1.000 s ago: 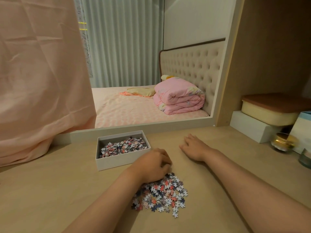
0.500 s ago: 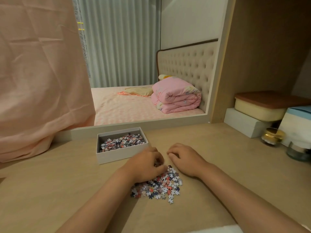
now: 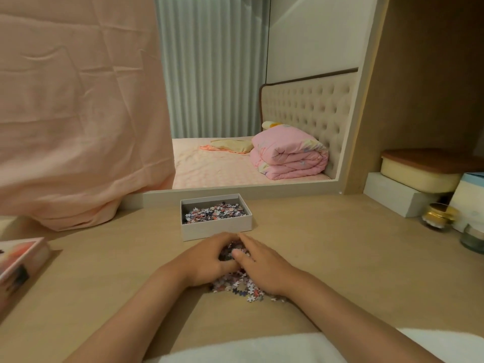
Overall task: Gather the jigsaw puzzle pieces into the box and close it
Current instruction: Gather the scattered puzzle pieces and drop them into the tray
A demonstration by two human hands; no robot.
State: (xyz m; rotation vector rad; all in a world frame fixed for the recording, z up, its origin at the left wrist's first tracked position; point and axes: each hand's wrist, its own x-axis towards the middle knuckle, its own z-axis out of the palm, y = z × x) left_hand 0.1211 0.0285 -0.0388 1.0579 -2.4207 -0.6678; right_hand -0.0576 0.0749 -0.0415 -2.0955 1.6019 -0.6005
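Cupping a heap of loose puzzle pieces (image 3: 235,284) on the desk (image 3: 340,258) between the left grip (image 3: 209,258) and the right grip (image 3: 264,265), fingertips meeting at the heap's far side. Curls the left grip's fingers round the pieces from the left. Lays the right grip's fingers, only slightly bent, against the heap from the right, thumb resting on top. Shows more pieces spilling back toward the wrists, flat on the desk and outside both palms. Places the open-topped white box (image 3: 217,227) just beyond the fingertips, apart from them, upright, with a layer of stored pieces (image 3: 214,213) covering its bottom. Shows a picture-printed lid (image 3: 21,260) at the desk's left edge, well apart from the box. Frames a pink cloth (image 3: 78,113) hanging at left, a gold-capped jar (image 3: 437,214) and a glass jar (image 3: 472,241) at far right, and a folded pink quilt (image 3: 288,155) on a bed behind.
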